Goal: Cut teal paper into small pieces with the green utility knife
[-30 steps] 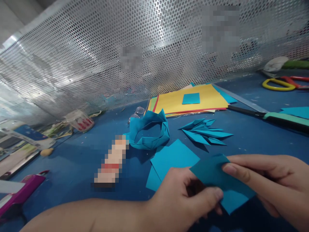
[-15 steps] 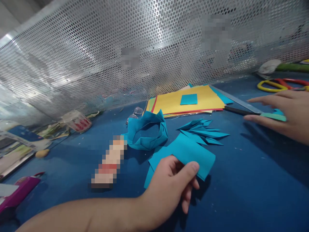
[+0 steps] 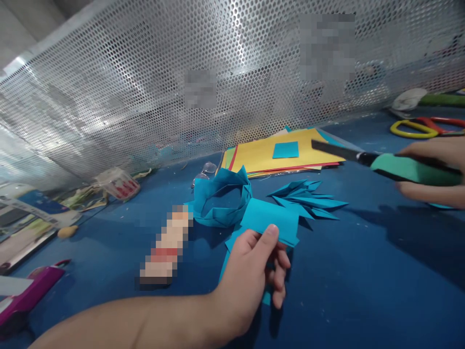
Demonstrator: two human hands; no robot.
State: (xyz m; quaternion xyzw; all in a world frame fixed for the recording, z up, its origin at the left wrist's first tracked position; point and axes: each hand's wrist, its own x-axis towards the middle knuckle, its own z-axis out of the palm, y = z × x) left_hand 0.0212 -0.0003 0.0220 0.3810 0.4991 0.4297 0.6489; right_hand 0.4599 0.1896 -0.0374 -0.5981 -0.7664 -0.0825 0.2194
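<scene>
Head view: my left hand [image 3: 250,269] pinches a folded blue sheet [image 3: 271,217] between thumb and fingers, apparently to hold its layers together, near the paper ring [image 3: 218,216]; my right hand [image 3: 445,149] grips a green-handled cutting tool [image 3: 403,169], dark blade [image 3: 334,149] apart from the sheet.

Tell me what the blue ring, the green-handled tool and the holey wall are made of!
The blue ring looks like matte paper: it has crisp folds and thin edges. The green-handled tool in the right hand: its smooth, rounded handle suggests plastic or rubber, its thin, straight, dark front perhaps metal. The holey wall looks like shiny metal, with bright, gleaming streaks.
</scene>
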